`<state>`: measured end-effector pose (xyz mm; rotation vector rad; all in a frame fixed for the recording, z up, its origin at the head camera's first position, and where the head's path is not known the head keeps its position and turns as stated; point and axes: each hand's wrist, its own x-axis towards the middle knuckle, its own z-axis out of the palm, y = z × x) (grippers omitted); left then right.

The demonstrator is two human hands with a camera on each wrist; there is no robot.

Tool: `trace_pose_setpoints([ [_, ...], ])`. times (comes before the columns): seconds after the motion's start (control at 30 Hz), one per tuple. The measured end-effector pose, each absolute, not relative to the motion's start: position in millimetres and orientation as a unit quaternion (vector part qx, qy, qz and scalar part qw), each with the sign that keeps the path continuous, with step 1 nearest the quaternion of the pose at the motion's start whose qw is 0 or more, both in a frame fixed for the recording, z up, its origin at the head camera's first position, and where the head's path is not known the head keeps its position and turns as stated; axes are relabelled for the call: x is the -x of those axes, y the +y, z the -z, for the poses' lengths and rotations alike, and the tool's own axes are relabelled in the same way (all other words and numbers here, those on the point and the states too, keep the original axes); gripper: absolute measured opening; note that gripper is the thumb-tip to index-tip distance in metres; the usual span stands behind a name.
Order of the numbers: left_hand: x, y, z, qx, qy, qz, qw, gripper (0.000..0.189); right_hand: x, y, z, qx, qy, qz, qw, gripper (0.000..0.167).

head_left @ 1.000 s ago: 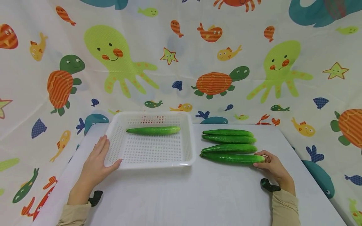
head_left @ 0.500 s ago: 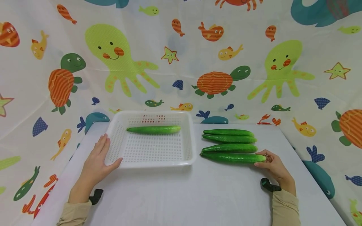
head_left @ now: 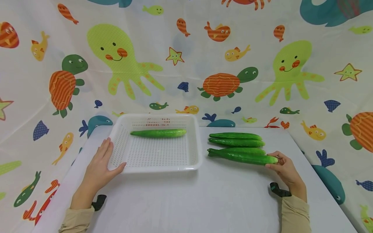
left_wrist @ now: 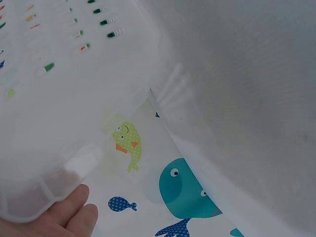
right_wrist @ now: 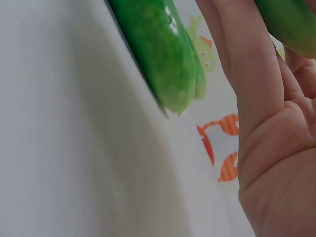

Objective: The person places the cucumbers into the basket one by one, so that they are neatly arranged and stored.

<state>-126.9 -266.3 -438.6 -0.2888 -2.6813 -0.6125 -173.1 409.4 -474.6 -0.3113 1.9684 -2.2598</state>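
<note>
Right hand (head_left: 287,170) pinches near cucumber (head_left: 243,157) by its pale tip, length running leftward from the grip, three other cucumbers (head_left: 236,142) just beyond; left hand (head_left: 99,168), fingers straight, touches white basket (head_left: 157,155) at its right.

Green cucumbers (head_left: 243,157) — pale-tipped, white basket (head_left: 158,152)

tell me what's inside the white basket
One green cucumber lies in the white basket, toward its far side; whatever is directly beneath it is covered and cannot be seen.
</note>
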Motion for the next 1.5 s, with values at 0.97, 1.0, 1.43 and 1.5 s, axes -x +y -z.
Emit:
trace_pose_setpoints([
  [0.97, 126.7, -265.6, 435.4, 0.097, -0.955, 0.217, 0.178, 0.097, 183.2, 363.2, 443.2, 0.125, 0.584, 0.802, -0.014, 0.044],
  [1.0, 126.6, -265.6, 435.6, 0.097, -0.955, 0.218, 0.177, 0.097, 183.1, 360.8, 440.9, 0.124, 0.585, 0.802, -0.016, 0.044],
  [1.43, 127.0, -266.0, 437.9, 0.095, -0.956, 0.215, 0.176, 0.097, 183.2, 322.2, 413.0, 0.109, 0.565, 0.817, -0.046, 0.043],
  [1.5, 127.3, -265.7, 438.7, 0.095, -0.955, 0.216, 0.177, 0.096, 183.0, 316.1, 409.3, 0.103, 0.563, 0.819, -0.047, 0.042],
])
